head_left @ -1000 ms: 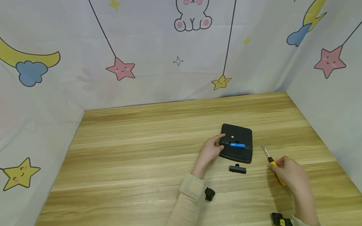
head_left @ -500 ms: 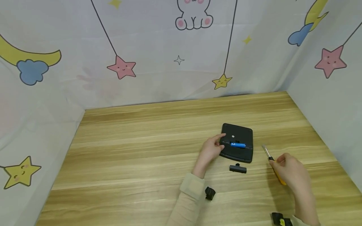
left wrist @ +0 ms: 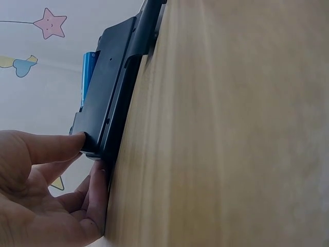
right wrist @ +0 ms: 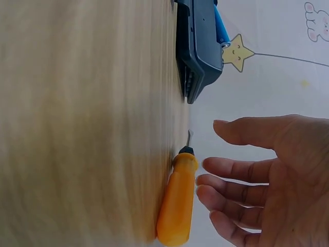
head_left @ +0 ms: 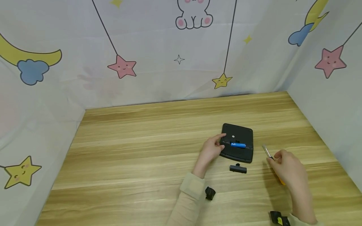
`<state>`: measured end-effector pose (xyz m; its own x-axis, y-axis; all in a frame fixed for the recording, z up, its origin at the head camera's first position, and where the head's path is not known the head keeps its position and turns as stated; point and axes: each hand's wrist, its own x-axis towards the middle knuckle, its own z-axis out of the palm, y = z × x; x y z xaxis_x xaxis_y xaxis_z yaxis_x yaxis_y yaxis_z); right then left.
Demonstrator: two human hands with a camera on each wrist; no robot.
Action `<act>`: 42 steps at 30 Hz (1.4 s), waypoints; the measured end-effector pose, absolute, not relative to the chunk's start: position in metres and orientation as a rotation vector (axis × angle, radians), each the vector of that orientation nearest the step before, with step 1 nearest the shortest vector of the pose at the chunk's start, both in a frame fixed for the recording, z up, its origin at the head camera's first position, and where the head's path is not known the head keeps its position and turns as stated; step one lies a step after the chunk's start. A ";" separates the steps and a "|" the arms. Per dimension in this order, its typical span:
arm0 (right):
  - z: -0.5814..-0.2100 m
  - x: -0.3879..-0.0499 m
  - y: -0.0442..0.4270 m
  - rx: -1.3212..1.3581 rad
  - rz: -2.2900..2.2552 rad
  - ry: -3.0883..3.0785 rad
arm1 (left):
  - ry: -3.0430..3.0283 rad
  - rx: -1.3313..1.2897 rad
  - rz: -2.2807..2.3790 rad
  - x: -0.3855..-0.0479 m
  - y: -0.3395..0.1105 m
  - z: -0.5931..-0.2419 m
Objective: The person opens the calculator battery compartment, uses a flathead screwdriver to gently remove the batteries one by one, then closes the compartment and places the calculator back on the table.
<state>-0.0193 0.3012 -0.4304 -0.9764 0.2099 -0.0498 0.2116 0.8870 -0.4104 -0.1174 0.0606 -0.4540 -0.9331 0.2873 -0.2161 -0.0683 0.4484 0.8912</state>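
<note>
A flat black calculator-like device (head_left: 238, 154) lies back side up, its battery bay uncovered. In that bay sits a blue battery (head_left: 238, 145), which sticks up above the casing in the left wrist view. My left hand (head_left: 210, 149) grips the device's left edge, thumb tip on the casing (left wrist: 105, 77) and other fingers at its side. A screwdriver with a yellow-orange handle (right wrist: 177, 206) rests on the table, tip pointing away. My right hand (head_left: 291, 168) hovers just beside it, fingers apart and holding nothing. In the head view that hand covers most of the handle.
The small black battery cover (head_left: 238, 169) lies in front of the device. Both wrists carry black camera mounts (head_left: 210, 193). The wood-grain table (head_left: 127, 157) meets white patterned cloth (head_left: 155, 78) at its back and sides.
My right hand has let go of the screwdriver and lifted slightly away from it, leaving it on the table. The left hand, the device and the cover stay where they were.
</note>
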 end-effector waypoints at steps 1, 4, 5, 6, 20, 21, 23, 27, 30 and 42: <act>-0.430 -0.020 0.300 0.338 -0.658 3.058 | 2.368 0.188 1.478 -0.118 0.060 -0.454; -0.427 -0.020 0.297 0.332 -0.650 3.086 | 2.371 0.189 1.474 -0.118 0.060 -0.453; -0.427 -0.020 0.296 0.329 -0.647 3.098 | 2.371 0.191 1.472 -0.119 0.060 -0.453; -0.426 -0.020 0.294 0.325 -0.647 3.108 | 2.374 0.194 1.470 -0.119 0.060 -0.452; -0.420 -0.024 0.279 0.265 -0.667 3.171 | 2.329 0.182 1.497 -0.121 0.057 -0.450; -0.419 -0.025 0.278 0.268 -0.669 3.171 | 2.330 0.183 1.496 -0.121 0.057 -0.450; -0.418 -0.026 0.276 0.276 -0.676 3.162 | 2.329 0.182 1.496 -0.122 0.056 -0.449; -0.415 -0.029 0.270 0.300 -0.699 3.159 | 2.330 0.181 1.497 -0.123 0.055 -0.450; -0.412 -0.032 0.265 0.299 -0.723 3.161 | 2.329 0.183 1.497 -0.124 0.054 -0.449; -0.410 -0.043 0.253 0.158 -0.800 3.200 | 2.327 0.196 1.487 -0.126 0.052 -0.448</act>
<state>-0.0425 0.2530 -0.4101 -0.9825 0.1311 0.1320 0.0535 0.8787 -0.4743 -0.1258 0.0517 -0.4479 -0.9214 0.3110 -0.2330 -0.0809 0.4330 0.8978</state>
